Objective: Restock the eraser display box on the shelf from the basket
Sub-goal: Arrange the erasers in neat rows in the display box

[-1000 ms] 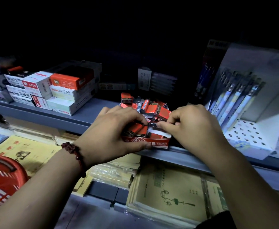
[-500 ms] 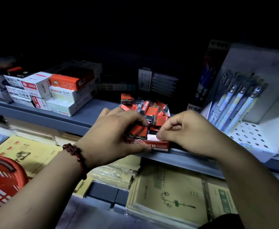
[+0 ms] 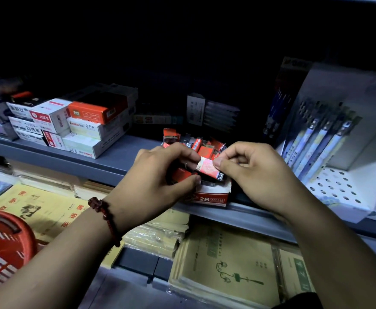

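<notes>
Glossy red-white wrapped rectangular eraser point(image 3: 207, 167) above red cardboard 2B display box point(image 3: 209, 198); long axis 10-4 o'clock. Right hand point(image 3: 256, 175) pinches its upper edge with thumb and forefinger; left hand point(image 3: 151, 181) pinches its 10 o'clock end.

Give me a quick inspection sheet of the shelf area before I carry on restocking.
Surface: grey shelf, dimly lit.
Job's things: eraser display box at the shelf's front edge, heaped with loose erasers; one wrapped eraser held over it; red basket at lower left, contents not visible.
Clutter: stacked stationery boxes to the left of the box, pen display to the right.
Grippers: left hand curled round red erasers, fingertip at the wrapped eraser's end; right hand pinches its other end.
Cables: nothing seen.
Surroundings: exercise books on the shelf below; the back of the shelf is too dark to read.
</notes>
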`<action>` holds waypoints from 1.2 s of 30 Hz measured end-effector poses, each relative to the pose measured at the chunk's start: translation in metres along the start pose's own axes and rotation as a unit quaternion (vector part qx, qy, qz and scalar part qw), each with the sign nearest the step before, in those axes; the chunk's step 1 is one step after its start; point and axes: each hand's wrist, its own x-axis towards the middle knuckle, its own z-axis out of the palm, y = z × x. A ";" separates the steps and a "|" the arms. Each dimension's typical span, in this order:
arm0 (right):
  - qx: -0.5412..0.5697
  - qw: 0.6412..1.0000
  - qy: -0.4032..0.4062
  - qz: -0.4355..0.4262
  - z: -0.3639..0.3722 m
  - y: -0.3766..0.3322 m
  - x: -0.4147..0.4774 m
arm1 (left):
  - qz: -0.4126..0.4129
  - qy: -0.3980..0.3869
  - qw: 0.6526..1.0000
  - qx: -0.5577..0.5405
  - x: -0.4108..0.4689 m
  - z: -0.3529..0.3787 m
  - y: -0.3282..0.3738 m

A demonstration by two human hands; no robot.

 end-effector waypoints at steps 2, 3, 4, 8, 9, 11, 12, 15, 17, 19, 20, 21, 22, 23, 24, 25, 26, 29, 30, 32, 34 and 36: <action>0.010 1.000 -0.004 -0.015 0.001 -0.003 -0.002 | -0.004 0.005 1.000 -0.013 0.001 -0.001 0.001; 0.015 1.000 -0.006 -0.026 0.000 -0.006 -0.002 | -0.004 0.007 1.000 -0.016 0.001 -0.001 0.002; 0.020 0.999 -0.009 -0.033 0.000 -0.008 -0.003 | -0.003 0.010 1.000 -0.012 0.001 -0.002 0.003; 0.046 0.998 -0.031 -0.020 -0.001 -0.008 -0.002 | 0.001 0.032 0.999 0.015 0.001 0.002 0.006; 0.055 0.998 -0.038 -0.010 -0.001 -0.007 -0.002 | -0.001 0.038 0.999 0.019 0.001 0.004 0.006; 0.078 0.996 -0.029 0.008 -0.001 -0.005 -0.002 | 0.001 0.042 0.998 0.035 0.001 0.004 0.008; 0.085 0.996 -0.011 0.012 -0.001 -0.005 -0.001 | 0.005 0.039 0.998 0.041 0.000 0.004 0.008; 0.056 0.998 0.022 0.002 -0.006 -0.004 0.000 | 0.011 0.024 0.999 0.038 -0.001 0.001 0.006; 0.025 1.000 -0.016 -0.007 -0.008 -0.003 -0.001 | 0.010 0.013 0.999 0.041 -0.003 -0.001 0.005; 0.010 0.999 -0.045 0.000 -0.004 -0.002 -0.003 | 0.019 0.006 0.999 0.049 -0.005 -0.002 0.004; 0.001 0.999 -0.047 0.003 0.000 -0.002 -0.004 | 0.028 0.005 0.998 0.056 -0.005 -0.002 0.004; -0.013 0.999 -0.043 0.003 0.003 -0.003 -0.005 | 0.037 0.004 0.997 0.064 -0.005 -0.002 0.004; -0.030 0.999 -0.040 0.001 0.004 -0.003 -0.005 | 0.046 0.003 0.996 0.070 -0.004 -0.002 0.004; -0.047 0.998 -0.040 -0.003 0.005 -0.002 -0.005 | 0.052 -0.001 0.996 0.079 -0.004 -0.002 0.003; -0.065 0.997 -0.042 -0.008 0.005 -0.001 -0.005 | 0.058 -0.009 0.994 0.090 -0.003 -0.002 0.002; -0.090 0.995 -0.045 -0.015 0.003 -0.001 -0.005 | 0.065 -0.018 0.992 0.105 -0.003 -0.002 0.001; -0.121 0.991 -0.049 -0.023 0.002 -0.001 -0.005 | 0.073 -0.028 0.990 0.121 -0.002 -0.002 0.000; -0.185 0.980 -0.063 -0.038 0.000 0.000 -0.005 | 0.099 -0.044 0.980 0.165 -0.002 -0.001 -0.001; -0.189 0.979 -0.066 -0.037 0.001 -0.001 -0.005 | 0.106 -0.047 0.978 0.175 -0.002 0.000 0.000; -0.200 0.977 -0.061 -0.035 0.002 -0.001 -0.006 | 0.116 -0.057 0.972 0.194 -0.003 -0.001 0.001; -0.215 0.975 -0.042 -0.030 0.005 -0.001 -0.006 | 0.131 -0.068 0.965 0.218 -0.002 -0.001 0.004; -0.225 0.974 -0.030 -0.016 0.007 -0.003 -0.005 | 0.142 -0.077 0.957 0.240 -0.001 0.000 0.007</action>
